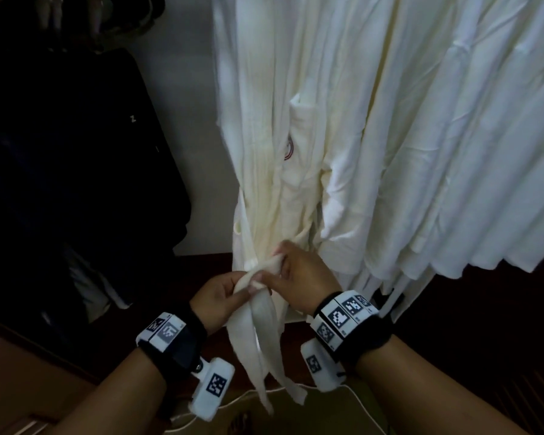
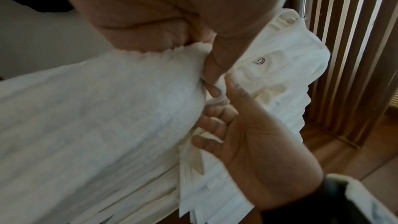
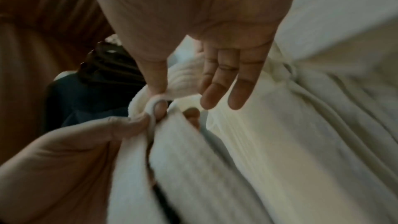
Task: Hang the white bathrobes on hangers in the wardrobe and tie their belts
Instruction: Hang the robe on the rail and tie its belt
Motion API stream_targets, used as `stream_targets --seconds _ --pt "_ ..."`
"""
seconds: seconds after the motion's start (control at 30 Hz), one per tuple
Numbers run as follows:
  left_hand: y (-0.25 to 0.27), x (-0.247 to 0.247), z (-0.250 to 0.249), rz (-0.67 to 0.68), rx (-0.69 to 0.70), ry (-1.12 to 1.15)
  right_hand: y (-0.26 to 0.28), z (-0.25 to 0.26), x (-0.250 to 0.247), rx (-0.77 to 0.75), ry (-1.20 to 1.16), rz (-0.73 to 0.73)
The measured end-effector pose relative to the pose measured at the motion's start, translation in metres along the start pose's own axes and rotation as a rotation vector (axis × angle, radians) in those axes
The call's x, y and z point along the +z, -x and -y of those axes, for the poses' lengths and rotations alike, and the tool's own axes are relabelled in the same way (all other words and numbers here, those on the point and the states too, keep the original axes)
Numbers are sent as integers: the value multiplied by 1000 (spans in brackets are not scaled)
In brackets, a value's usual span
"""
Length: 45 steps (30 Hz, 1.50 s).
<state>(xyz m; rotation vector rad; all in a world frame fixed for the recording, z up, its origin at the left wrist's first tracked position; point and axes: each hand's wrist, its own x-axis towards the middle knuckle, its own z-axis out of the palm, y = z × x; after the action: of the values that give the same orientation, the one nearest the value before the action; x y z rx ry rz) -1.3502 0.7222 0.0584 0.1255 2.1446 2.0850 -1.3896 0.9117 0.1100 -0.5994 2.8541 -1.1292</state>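
A white bathrobe (image 1: 264, 152) with a small round logo hangs in the middle of the head view. Its belt (image 1: 264, 328) is gathered at waist height, and two loose ends hang down between my wrists. My left hand (image 1: 233, 293) pinches a fold of the belt from the left. My right hand (image 1: 283, 268) pinches the belt loop from the right with thumb and forefinger. In the right wrist view the right hand (image 3: 176, 108) has its other fingers straight, and the left hand (image 3: 120, 125) grips the belt (image 3: 172, 159) beside it. The left wrist view shows the belt ends (image 2: 193, 164) under both hands.
Several more white robes (image 1: 453, 152) hang close on the right. A dark garment (image 1: 76, 152) hangs at the left. A dark wooden wardrobe floor (image 1: 484, 309) lies below, with a white cable (image 1: 296, 389) near my wrists. A slatted wooden panel (image 2: 344, 40) stands beyond the robes.
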Motion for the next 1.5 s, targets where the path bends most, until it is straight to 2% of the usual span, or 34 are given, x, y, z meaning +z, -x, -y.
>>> stream_targets --seconds 0.07,0.1,0.2,0.27,0.33,0.4,0.47,0.6,0.73,0.9,1.07,1.13,1.23,1.27,1.3,1.37,1.43,1.5 --pt "-3 4 -1 -37 27 21 6 -8 9 128 -361 -59" --pt "-5 5 -3 -59 34 36 10 -13 17 198 -505 -25" --pt "-11 6 -9 -62 27 92 25 -28 32 364 -726 223" --pt "-16 4 -13 -64 26 73 35 -36 30 388 -803 411" --pt "-23 -1 -13 -137 41 -80 42 -38 21 309 -796 504" --pt "-29 -9 -8 -202 34 -313 43 -34 5 266 -841 509" --pt "-34 -14 -2 -206 10 -483 40 -24 -19 205 -943 506" --pt "-42 -17 8 -206 -2 -520 23 7 -70 42 -1076 488" --pt "-45 -35 10 -156 -23 -590 -7 46 -109 -109 -1084 372" --pt "-31 -60 6 -113 -11 -588 -63 123 -130 -284 -1081 235" --pt "-22 -91 7 -150 -83 -582 -132 189 -110 -441 -896 -141" --pt "-21 -108 11 -153 -103 -566 -157 189 -91 -483 -713 -319" --pt "-17 -130 14 -52 -111 -564 -180 157 -45 -416 -318 -521" --pt "-15 -136 16 -54 -81 -556 -185 139 -26 -405 -160 -508" --pt "-14 -141 18 -87 -39 -548 -186 121 -8 -343 -7 -424" --pt "-14 -151 22 -165 34 -541 -177 88 24 -126 356 -110" --pt "-13 -156 21 -174 84 -560 -158 67 46 12 721 137" --pt "-12 -154 14 -145 124 -557 -140 65 59 101 811 264"
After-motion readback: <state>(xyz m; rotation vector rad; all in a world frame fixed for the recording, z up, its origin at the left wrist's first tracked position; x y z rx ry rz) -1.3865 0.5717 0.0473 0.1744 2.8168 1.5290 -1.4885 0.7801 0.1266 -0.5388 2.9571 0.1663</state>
